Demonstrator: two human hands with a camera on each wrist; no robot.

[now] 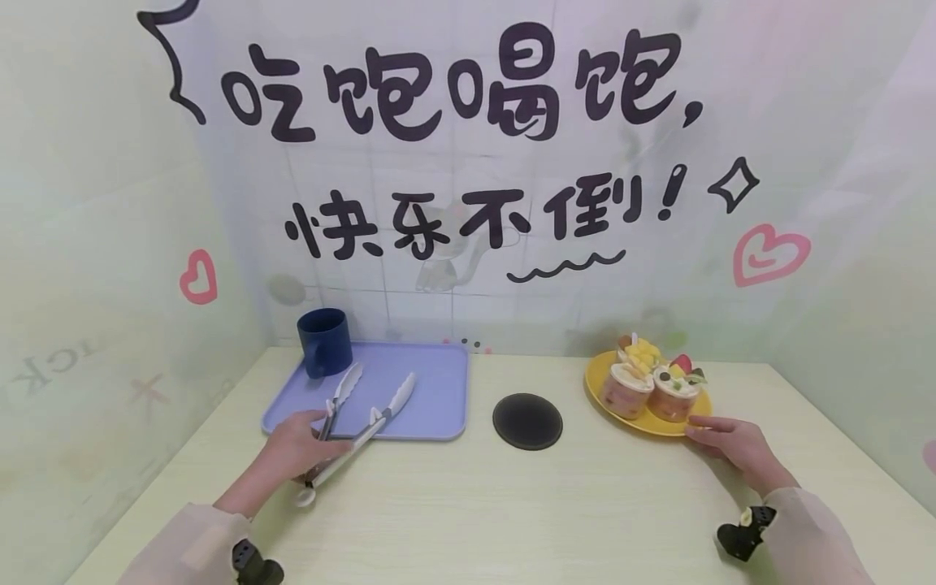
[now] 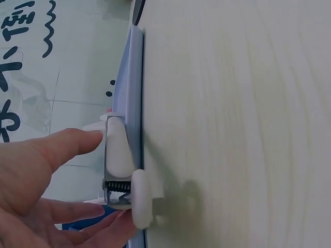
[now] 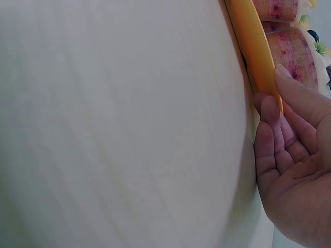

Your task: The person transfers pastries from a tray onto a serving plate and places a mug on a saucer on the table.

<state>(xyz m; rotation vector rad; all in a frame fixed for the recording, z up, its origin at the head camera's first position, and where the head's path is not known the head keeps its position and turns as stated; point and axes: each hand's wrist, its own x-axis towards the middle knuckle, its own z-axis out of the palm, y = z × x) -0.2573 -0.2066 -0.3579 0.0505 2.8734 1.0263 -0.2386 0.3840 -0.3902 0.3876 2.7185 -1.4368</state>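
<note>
My left hand (image 1: 296,447) holds a pair of tongs (image 1: 360,439), thumb on one arm and fingers on the other. The tongs' arms are spread, and their white tips reach over a lavender tray (image 1: 439,406). In the left wrist view, the tongs' hinge end with its spring (image 2: 118,186) faces the camera. At the right, my right hand (image 1: 734,447) pinches the near rim of a yellow plate (image 1: 621,414), thumb above and fingers beneath in the right wrist view. Two fruit-topped dessert cups (image 1: 627,390) stand on the plate.
A dark blue mug (image 1: 325,341) stands at the tray's back left corner. Between tray and plate lies a round black coaster (image 1: 528,421) on the pale wooden table (image 1: 512,520). Printed fabric walls (image 1: 468,301) enclose the back and both sides.
</note>
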